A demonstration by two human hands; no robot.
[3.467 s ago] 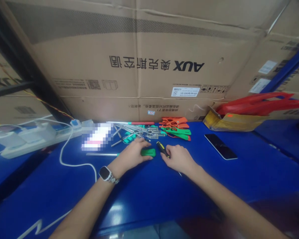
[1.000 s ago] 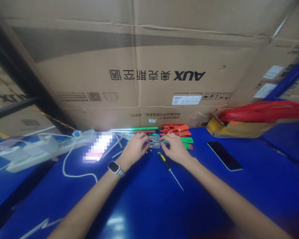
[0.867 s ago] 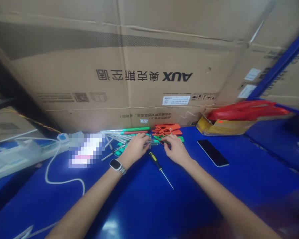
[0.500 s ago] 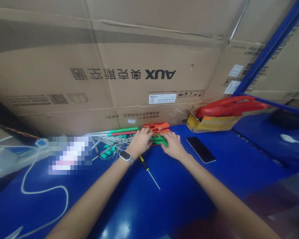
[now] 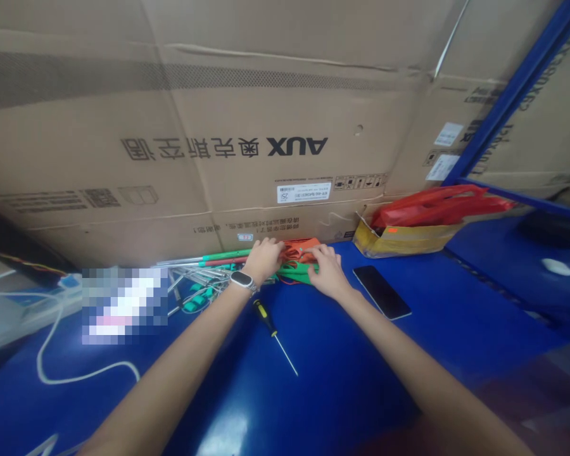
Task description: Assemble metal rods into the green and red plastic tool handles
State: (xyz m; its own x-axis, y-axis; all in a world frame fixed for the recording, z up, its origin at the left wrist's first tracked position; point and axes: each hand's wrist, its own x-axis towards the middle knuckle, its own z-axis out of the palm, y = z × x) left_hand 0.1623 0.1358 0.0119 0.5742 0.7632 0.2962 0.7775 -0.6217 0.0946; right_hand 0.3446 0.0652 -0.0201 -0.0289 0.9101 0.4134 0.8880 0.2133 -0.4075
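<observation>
Orange plastic pieces [image 5: 299, 248] and green plastic pieces [image 5: 300, 272] lie in a pile against the cardboard at the back of the table. My left hand [image 5: 266, 258], with a watch on its wrist, has its fingers curled onto the left end of the orange pieces. From the right, my right hand [image 5: 329, 269] bends its fingers over an orange piece, its thumb near the green ones. A black and yellow screwdriver [image 5: 265, 316] lies in front of my left hand. Left of that hand are metal rods with green and red handles [image 5: 223, 258] and several teal parts [image 5: 197, 299].
A black phone [image 5: 381, 291] lies right of my hands. Behind it stands a yellow box [image 5: 403, 244] with a red plastic bag [image 5: 432, 208]. Cardboard [image 5: 209, 95] walls the back. A white cable [image 5: 52, 381] runs along the left of the blue table [image 5: 332, 380].
Both hands have shifted from the green pieces back onto the orange ones, and more green shows between them. The screwdriver's handle is now in full view. The camera has turned slightly.
</observation>
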